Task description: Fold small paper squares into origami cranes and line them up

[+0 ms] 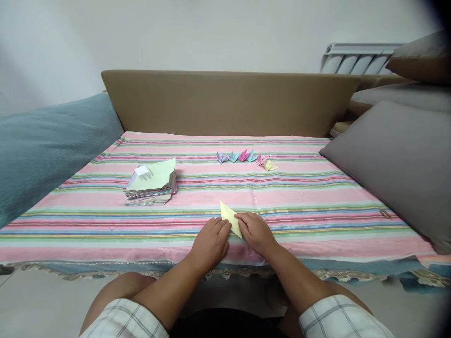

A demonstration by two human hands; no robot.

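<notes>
A pale yellow sheet of paper (229,217), folded into a narrow pointed shape, lies on the striped cloth close to the front edge. The fingers of my left hand (210,241) are closed on its left side, with the thumb near its lower part. My right hand (257,233) grips the opposite edge, fingertips bent over the paper. Beyond both hands sits a row of several small folded paper figures (244,156) in purple, blue, pink and yellow.
A stack of coloured paper (151,193) stands at the left, with a white plug adapter (143,172) on top. The striped cloth (299,197) covers the seat. Grey cushions (394,159) lie at the right, a blue-covered armrest (56,145) at the left, and a brown backrest (229,103) behind.
</notes>
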